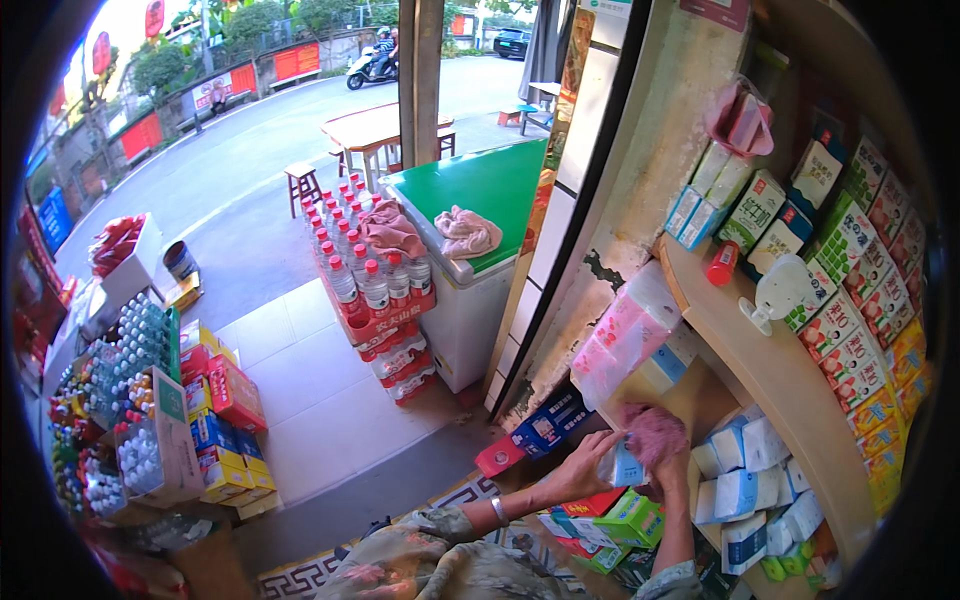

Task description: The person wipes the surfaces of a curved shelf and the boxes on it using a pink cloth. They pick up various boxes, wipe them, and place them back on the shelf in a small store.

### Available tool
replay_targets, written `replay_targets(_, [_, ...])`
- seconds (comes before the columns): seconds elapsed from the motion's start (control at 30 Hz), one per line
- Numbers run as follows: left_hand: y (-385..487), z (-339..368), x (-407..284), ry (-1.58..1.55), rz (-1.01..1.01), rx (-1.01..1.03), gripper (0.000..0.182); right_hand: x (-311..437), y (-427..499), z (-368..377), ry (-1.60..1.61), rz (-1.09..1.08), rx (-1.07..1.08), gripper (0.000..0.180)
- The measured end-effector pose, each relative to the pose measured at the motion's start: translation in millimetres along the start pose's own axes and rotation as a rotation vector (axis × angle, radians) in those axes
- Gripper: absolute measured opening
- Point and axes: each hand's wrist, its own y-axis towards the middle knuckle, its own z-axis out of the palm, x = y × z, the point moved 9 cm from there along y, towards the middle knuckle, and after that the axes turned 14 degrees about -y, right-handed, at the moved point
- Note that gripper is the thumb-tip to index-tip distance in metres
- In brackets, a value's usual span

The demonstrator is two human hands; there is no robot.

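My left hand (581, 471) grips a small white-and-blue soft pack (622, 465), apparently tissues, in front of the shelf. Against the upper right of that pack, my right hand (666, 469) holds a crumpled pink cloth (654, 435); the cloth hides most of its fingers. Just right of my hands, many similar white-and-blue packs (757, 487) lie piled on the lower shelf. A pink plastic-wrapped bundle (626, 337) leans above my hands, by the wall.
A curved wooden shelf (787, 375) carries drink cartons (847, 330). Below my hands stand green boxes (634, 517). Further off are a green-topped chest freezer (480, 187), stacked water bottles (375, 289) and, at left, crates of bottles (139, 450). People ride a scooter (371, 69) on the road.
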Motion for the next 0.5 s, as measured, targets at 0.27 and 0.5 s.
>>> replay_targets(0.27, [-11.5,-5.3,35.0,-0.233,-0.098,-0.191,0.083,-105.5,-116.0,143.5,0.849,0.959,-0.221,0.038])
replay_targets(0.5, [-15.4,32.4,39.9,-0.525,-0.409,-0.249,0.088,-44.7,-116.5,227.1,1.784,1.045,-0.618,0.043])
